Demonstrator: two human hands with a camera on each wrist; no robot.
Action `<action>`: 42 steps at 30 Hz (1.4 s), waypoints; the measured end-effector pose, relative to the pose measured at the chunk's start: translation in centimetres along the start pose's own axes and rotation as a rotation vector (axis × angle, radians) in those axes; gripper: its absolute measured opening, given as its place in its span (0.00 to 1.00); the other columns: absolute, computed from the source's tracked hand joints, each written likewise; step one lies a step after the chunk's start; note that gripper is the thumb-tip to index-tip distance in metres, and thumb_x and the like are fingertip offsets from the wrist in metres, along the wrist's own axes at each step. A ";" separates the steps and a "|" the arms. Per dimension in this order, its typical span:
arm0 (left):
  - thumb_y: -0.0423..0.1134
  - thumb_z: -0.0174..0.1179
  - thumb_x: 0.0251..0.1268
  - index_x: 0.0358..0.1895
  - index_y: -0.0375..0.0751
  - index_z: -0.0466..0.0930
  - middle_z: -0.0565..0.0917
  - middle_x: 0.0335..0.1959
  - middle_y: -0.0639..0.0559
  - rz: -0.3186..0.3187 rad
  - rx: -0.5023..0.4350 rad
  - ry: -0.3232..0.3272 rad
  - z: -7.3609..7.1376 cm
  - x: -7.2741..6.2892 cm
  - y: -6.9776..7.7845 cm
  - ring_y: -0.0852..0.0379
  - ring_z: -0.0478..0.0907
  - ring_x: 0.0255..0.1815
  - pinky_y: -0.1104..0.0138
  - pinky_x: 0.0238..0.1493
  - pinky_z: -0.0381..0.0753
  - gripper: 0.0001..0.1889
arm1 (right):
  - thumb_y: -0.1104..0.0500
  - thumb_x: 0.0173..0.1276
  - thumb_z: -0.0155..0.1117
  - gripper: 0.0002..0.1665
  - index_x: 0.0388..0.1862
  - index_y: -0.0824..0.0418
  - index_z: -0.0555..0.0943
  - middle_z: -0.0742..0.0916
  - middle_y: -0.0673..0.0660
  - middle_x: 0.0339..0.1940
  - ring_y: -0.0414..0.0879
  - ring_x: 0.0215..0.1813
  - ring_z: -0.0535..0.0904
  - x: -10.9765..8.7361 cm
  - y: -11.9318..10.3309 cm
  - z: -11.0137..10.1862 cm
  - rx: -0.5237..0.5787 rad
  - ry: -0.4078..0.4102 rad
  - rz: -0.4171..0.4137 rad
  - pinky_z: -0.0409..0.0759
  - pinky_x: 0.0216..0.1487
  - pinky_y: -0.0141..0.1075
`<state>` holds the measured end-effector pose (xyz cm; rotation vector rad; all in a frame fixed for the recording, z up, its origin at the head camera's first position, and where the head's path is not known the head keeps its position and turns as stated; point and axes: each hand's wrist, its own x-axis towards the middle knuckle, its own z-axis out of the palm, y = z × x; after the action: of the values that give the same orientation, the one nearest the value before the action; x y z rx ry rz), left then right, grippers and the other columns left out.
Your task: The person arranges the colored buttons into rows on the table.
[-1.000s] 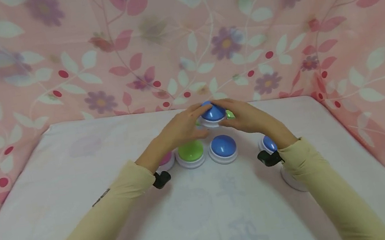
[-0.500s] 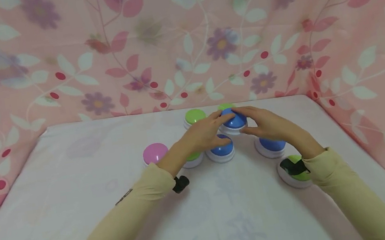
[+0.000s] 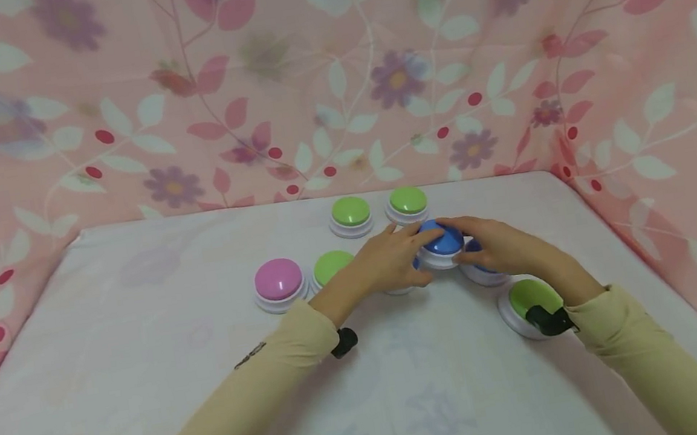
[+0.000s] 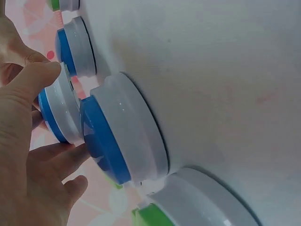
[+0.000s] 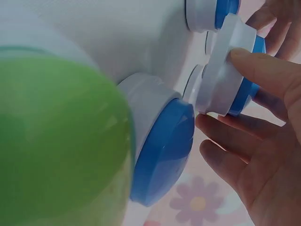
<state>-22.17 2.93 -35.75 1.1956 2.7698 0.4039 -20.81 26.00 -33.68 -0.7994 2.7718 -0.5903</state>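
Note:
Between both hands, a round push button with a blue dome (image 3: 444, 239) and white base is held up off the cloth. My left hand (image 3: 389, 260) grips it from the left, its thumb (image 4: 44, 73) on the white base in the left wrist view. From the right my right hand (image 3: 504, 245) grips it, thumb (image 5: 256, 63) against the base and other fingers spread beneath the dome side. A second blue button (image 4: 124, 132) stands on the cloth under my left hand, mostly hidden in the head view. A third blue button (image 5: 162, 146) stands by my right hand.
Two green buttons (image 3: 351, 212) stand at the back. A pink button (image 3: 278, 280) and a green button (image 3: 332, 266) stand left of my left hand. Another green button (image 3: 529, 296) sits beneath my right wrist. A pink floral curtain (image 3: 205, 118) hangs behind the white-covered table (image 3: 139, 354).
Both hands have brought the held blue button toward me and to the right, away from the back row. The two green buttons there have come into full view.

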 end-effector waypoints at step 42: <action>0.58 0.65 0.60 0.78 0.52 0.57 0.63 0.76 0.44 0.009 0.064 -0.081 0.9 1.0 1.1 0.49 0.61 0.76 0.53 0.78 0.52 0.44 | 0.65 0.66 0.67 0.39 0.73 0.69 0.63 0.76 0.70 0.66 0.65 0.66 0.73 -1.0 0.6 1.3 -0.066 0.010 -0.028 0.71 0.65 0.59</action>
<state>-21.94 4.55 -36.30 1.2106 2.7288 0.2633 -19.91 26.59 -35.01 -0.8529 2.8060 -0.5116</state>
